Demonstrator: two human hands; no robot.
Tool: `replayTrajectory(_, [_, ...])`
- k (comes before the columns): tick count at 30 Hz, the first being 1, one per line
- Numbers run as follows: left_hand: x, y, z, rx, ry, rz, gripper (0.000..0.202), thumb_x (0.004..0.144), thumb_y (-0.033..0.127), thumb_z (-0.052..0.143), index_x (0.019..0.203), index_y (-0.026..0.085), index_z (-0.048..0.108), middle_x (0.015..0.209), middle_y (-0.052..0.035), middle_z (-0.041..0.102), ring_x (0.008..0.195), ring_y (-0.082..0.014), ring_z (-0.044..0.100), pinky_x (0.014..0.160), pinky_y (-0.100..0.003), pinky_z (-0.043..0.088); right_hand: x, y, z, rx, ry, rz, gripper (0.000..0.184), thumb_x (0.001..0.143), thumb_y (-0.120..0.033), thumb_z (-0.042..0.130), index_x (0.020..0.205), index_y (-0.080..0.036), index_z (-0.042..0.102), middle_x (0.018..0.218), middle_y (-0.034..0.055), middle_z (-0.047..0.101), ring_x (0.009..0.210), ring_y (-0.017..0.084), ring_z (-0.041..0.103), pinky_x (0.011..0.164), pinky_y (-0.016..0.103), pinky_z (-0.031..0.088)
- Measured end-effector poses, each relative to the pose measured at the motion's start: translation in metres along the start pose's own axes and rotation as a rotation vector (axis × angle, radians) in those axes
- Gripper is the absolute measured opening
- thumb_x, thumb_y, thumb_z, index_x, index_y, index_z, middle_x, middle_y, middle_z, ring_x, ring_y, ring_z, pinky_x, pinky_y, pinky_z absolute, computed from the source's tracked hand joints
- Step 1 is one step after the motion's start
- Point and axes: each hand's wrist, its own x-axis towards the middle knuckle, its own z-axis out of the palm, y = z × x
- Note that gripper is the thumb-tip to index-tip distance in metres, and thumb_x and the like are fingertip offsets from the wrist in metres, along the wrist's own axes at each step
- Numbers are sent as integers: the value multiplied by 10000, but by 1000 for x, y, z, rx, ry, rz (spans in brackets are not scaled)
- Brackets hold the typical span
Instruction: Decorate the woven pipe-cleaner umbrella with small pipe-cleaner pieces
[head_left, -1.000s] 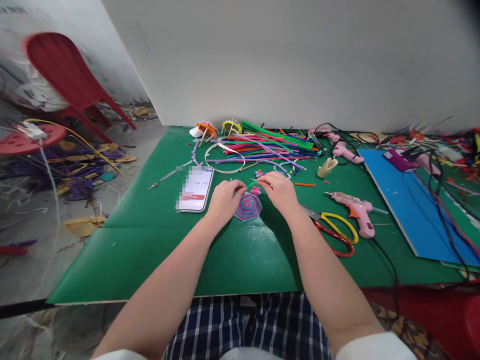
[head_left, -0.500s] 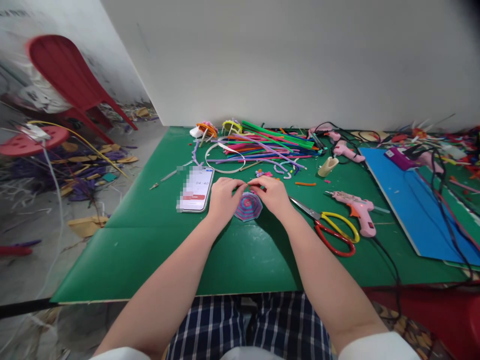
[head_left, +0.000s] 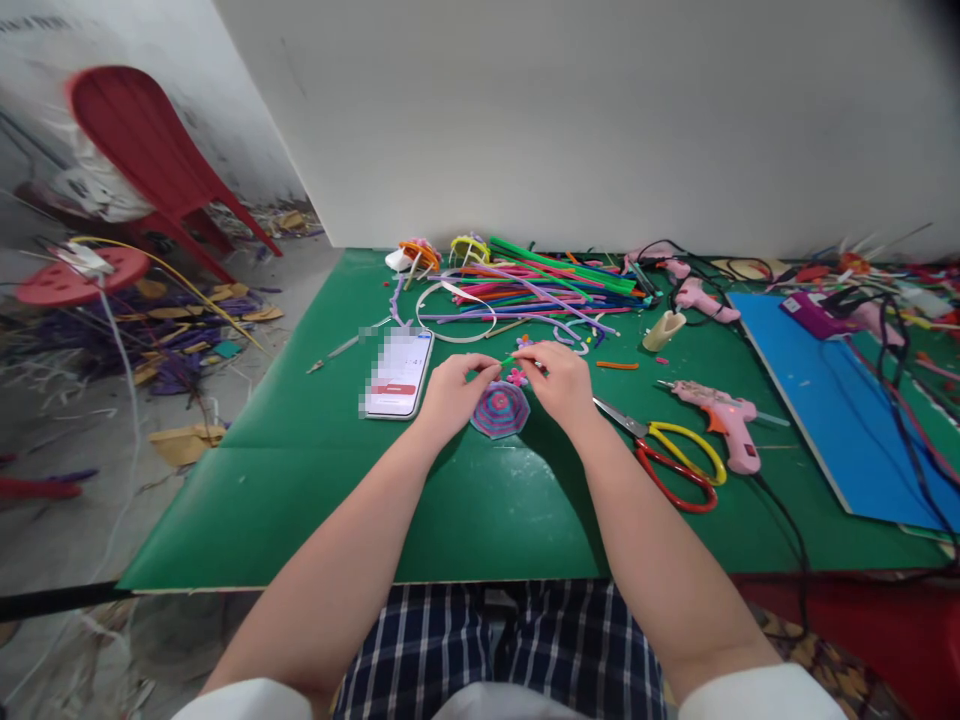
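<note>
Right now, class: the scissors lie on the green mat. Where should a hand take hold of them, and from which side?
Grip the scissors by the yellow and red handle loops, coming from above on the person's right. They lie flat with the loops toward the near right, while the blade tips point toward the right hand. The pink glue gun lies close beside them, so approach from the near side.

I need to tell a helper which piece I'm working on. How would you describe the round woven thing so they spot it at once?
On the green mat, look between the left hand and right hand. There lies the woven disc, flat, with pink and blue rings and a purple edge, unlike the loose straight sticks behind.
</note>
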Motion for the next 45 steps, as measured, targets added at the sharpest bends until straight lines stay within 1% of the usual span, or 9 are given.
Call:
replayTrajectory(2, [1, -3, 0, 119, 20, 23, 192, 769, 318, 506, 770, 201, 659, 791, -16, 669, 809, -180, 583, 752, -300, 403, 1, 3, 1, 1, -9, 45, 146, 797, -218, 511, 825, -216, 654, 855, 34, 649, 862, 177, 563, 777, 306, 427])
replayTrajectory(7, [1, -4, -1, 155, 17, 1, 193, 774, 307, 500, 796, 201, 660, 782, -17, 681, 787, -183, 605, 733, -305, 426, 2, 4, 3, 63, -91, 113, 135, 771, -184, 512, 783, -210, 644, 805, 36, 647, 819, 186, 570, 783, 350, 426])
replayTrajectory(17, [1, -6, -2, 361, 0, 100, 177, 771, 275, 517, 857, 234, 666, 842, -18, 682, 810, -197, 592, 722, -312, 427, 4, -2, 1, 478, -106, 408, 122, 688, -210, 533, 777, -196, 616, 693, -4, 620, 627, 131, 569, 630, 297, 473])
replayTrajectory(23, [0, 0, 0, 482, -114, 240, 181, 796, 269, 494, 809, 214, 667, 782, -26, 667, 794, -187, 561, 740, -311, 415, 7, -3, 5, 823, 25, 566, 120, 662, -204, 592, 776, -189, 560, 656, -34, 579, 573, 94, 555, 593, 257, 460])
replayTrajectory(26, [-1, 2, 2, 506, -82, 273, 177, 799, 255, 494, 824, 208, 662, 774, -34, 659, 819, -191, 549, 770, -325, 410, 7, -5, 8, 953, 105, 633, 165, 647, -221, 617, 751, -196, 491, 622, -58, 554, 523, 81, 538, 566, 251, 454])
replayTrajectory(31, [-4, 2, 3, 395, 103, 241, 243, 805, 288, 503, 1010, 210, 608, 859, -31, 663, 866, -183, 552, 775, -310, 422, 6, -9, 10, 909, 99, 606, 184, 639, -260, 639, 727, -200, 489, 624, -55, 551, 551, 88, 536, 563, 247, 459])
replayTrajectory(38, [-3, 0, 3, 409, 165, 228, 196, 793, 320, 525, 897, 218, 656, 842, -26, 675, 805, -174, 575, 760, -303, 417, 6, -17, 8, 787, -4, 508, 164, 668, -253, 606, 768, -208, 483, 650, -41, 561, 603, 106, 550, 604, 266, 465])
replayTrajectory(41, [-4, -2, 3, 499, 162, 294, 191, 788, 325, 536, 897, 216, 649, 780, -20, 671, 785, -181, 566, 809, -332, 392, 5, -18, 8, 752, -6, 486, 166, 681, -249, 588, 800, -210, 479, 676, -39, 564, 633, 106, 557, 618, 265, 465])
replayTrajectory(45, [-5, -4, 2, 586, 251, 400, 191, 820, 318, 490, 826, 212, 649, 766, -31, 661, 801, -183, 556, 881, -367, 349, 4, -19, 11, 774, -6, 472, 161, 690, -245, 579, 817, -212, 486, 697, -37, 549, 662, 104, 558, 626, 261, 469])
